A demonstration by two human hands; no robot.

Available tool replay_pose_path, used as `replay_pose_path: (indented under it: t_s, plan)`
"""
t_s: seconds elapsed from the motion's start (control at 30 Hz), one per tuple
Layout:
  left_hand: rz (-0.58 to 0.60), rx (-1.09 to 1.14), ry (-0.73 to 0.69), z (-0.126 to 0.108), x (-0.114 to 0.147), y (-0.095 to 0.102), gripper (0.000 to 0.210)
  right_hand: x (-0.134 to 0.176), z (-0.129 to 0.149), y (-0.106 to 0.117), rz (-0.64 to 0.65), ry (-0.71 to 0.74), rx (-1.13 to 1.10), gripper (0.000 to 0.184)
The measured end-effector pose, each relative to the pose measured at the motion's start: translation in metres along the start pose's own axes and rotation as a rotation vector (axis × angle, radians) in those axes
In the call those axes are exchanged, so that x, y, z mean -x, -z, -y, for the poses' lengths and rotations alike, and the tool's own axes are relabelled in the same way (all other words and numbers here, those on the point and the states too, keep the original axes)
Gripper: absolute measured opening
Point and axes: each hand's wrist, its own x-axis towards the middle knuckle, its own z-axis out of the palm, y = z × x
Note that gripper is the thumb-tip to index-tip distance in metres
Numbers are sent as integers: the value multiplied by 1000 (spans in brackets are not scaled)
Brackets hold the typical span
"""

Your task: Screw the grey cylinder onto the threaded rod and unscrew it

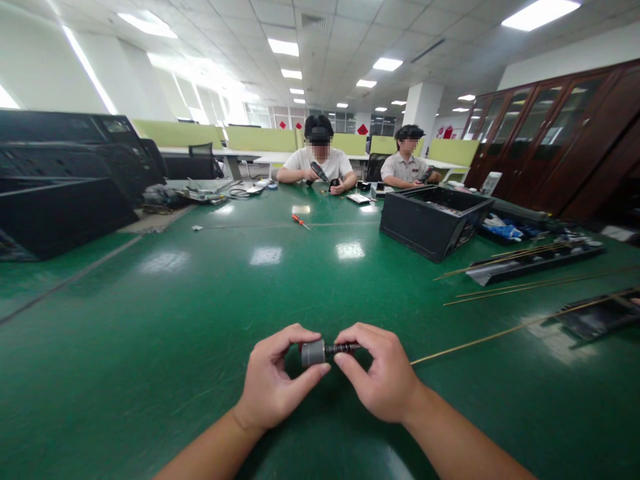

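My left hand grips a small grey metal cylinder, which looks like a small motor, between thumb and fingers. A dark, ribbed shaft, spring-like in look, sticks out of its right end. Thumb and fingers of my right hand pinch this shaft, and its far tip is hidden behind them. Both hands are held close together above the green tabletop, with the part lying level between them. A thin brass-coloured rod lies just to the right of my right hand.
An orange-handled screwdriver lies farther ahead. At the right are a black computer case, black metal strips and more thin rods. Large black cases stand at the left. Across the table, two people work with hand-held tools.
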Motion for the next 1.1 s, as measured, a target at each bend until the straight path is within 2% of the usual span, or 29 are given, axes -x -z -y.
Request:
replay_pose_path:
  t_s: [1.1]
  plan:
    - [3, 6, 3, -1, -1, -1, 28, 0, -1, 1, -11, -2, 35, 9]
